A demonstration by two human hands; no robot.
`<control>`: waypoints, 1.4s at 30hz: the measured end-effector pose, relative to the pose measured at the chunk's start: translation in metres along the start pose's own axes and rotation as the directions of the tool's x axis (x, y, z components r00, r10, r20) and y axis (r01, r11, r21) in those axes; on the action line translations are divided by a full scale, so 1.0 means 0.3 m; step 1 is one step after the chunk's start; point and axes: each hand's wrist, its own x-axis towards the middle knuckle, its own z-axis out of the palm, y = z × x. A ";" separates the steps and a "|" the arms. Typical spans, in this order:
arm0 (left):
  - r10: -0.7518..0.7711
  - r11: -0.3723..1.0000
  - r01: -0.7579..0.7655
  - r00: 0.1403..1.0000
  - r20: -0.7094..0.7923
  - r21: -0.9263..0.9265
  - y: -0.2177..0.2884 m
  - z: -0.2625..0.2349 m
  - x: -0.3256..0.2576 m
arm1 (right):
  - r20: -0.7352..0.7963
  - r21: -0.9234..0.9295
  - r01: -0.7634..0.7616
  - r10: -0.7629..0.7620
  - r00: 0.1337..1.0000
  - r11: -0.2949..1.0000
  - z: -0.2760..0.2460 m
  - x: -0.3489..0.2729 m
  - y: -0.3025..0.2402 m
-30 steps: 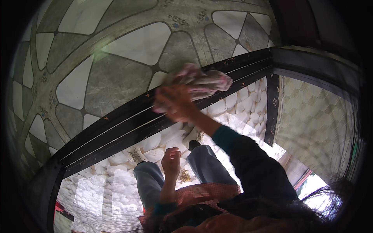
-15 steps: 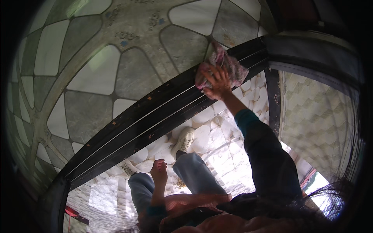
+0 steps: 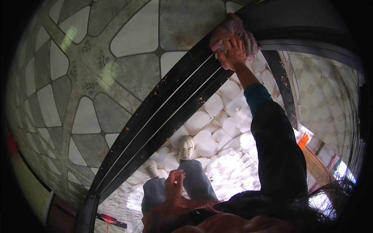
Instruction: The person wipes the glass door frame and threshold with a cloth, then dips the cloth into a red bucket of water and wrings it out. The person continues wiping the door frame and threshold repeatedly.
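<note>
A pinkish, patterned cloth (image 3: 248, 40) lies bunched on the upper right end of a black door sill (image 3: 171, 91) with two pale grooves running along it. My right hand (image 3: 233, 52) presses down on this cloth, fingers spread over it, the arm stretched far forward. Part of the cloth is hidden under the palm. Closer to me, my left hand (image 3: 175, 183) hovers over my knees with its fingers curled in, and nothing shows in it.
Beyond the sill spreads a grey and white tiled floor (image 3: 136, 31). On my side, the floor has a white pebble pattern (image 3: 213, 105), where my pale shoes (image 3: 186, 147) stand. A dark frame post (image 3: 281, 77) rises at the right, beside hexagon-patterned tiles (image 3: 322, 85). The sill's paint is chipped.
My right hand has slid the cloth along the sill, up and to the right toward its corner. The view has turned, and the left hand sits slightly lower and further right.
</note>
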 end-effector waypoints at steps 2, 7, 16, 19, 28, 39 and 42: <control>0.020 0.999 -0.022 0.998 0.059 0.029 0.068 0.042 0.007 | 0.002 -0.045 -0.230 0.230 0.973 0.972 0.000 0.045 0.058; -0.011 0.994 0.037 0.970 0.242 -0.101 0.126 0.145 0.029 | -0.130 -0.098 -0.231 0.218 0.967 0.968 0.042 0.060 0.130; 0.049 0.995 -0.033 0.984 0.169 -0.096 0.108 0.100 -0.026 | -0.302 0.069 -0.610 0.600 0.741 0.789 0.029 -0.068 -0.128; 0.046 0.997 -0.034 0.982 0.181 -0.069 0.093 0.082 -0.054 | -0.277 0.120 -0.575 0.584 0.763 0.809 0.023 -0.200 -0.320; 0.221 0.975 -0.221 0.975 -0.025 -0.023 -0.063 -0.041 -0.093 | 0.303 0.363 -0.024 -0.094 0.948 0.932 -0.116 -0.815 -1.051; 0.331 0.938 -0.346 0.895 -0.300 0.003 0.045 -0.611 -0.514 | 0.959 0.221 -0.908 0.090 0.269 0.356 -0.999 -1.311 -0.444; 0.242 0.950 -0.303 0.868 -0.433 -0.076 0.026 -0.787 -0.680 | 0.850 0.458 -0.600 0.125 0.512 -0.655 -1.327 -1.466 -0.207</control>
